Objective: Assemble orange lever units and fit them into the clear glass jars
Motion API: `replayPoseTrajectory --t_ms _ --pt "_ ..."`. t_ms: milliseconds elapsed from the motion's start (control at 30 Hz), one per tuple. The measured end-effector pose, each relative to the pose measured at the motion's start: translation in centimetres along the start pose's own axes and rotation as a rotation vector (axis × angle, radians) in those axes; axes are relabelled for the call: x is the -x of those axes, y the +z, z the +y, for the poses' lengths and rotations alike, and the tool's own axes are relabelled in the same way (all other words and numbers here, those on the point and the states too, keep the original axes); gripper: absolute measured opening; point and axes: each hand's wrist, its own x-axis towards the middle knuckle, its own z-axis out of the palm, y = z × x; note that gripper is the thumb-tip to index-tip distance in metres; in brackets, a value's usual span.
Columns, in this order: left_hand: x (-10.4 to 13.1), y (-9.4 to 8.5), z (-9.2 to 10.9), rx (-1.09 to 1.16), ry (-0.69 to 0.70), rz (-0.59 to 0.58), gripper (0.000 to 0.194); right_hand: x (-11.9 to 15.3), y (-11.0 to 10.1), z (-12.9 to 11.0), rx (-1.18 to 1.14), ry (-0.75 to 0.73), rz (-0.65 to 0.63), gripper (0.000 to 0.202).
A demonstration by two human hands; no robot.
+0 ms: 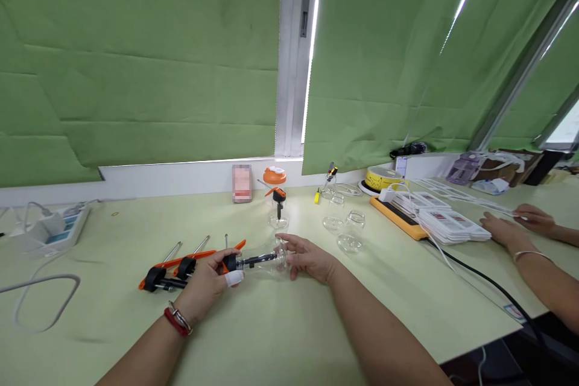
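Note:
My left hand (208, 280), with white tape round one finger, grips a black dispenser top (230, 262) with orange parts. From it a dark tube (262, 259) runs inside a clear glass bottle (279, 268), which lies tilted on its side in the air just above the table. My right hand (312, 258) is closed round the bottle's base end. Beside my left hand lie several more black dispenser tops (155, 278) with orange levers and metal rods. Behind my hands stands an assembled glass bottle (278, 217) with an orange cap (274, 175).
Two empty glass jars (351, 235) stand right of centre. Further right are a yellow tape roll (380, 178), an orange power strip (398, 217) and stacked white cards (452, 226). Another person's hands (504, 232) work at far right. A white cable box (56, 229) sits left.

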Motion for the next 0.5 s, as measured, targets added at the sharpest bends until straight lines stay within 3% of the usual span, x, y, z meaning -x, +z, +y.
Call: replayPoseTrajectory --t_ms 500 --pt "0.00 0.00 -0.27 -0.041 0.025 0.006 0.056 -0.55 0.20 0.25 0.105 0.106 0.067 0.055"
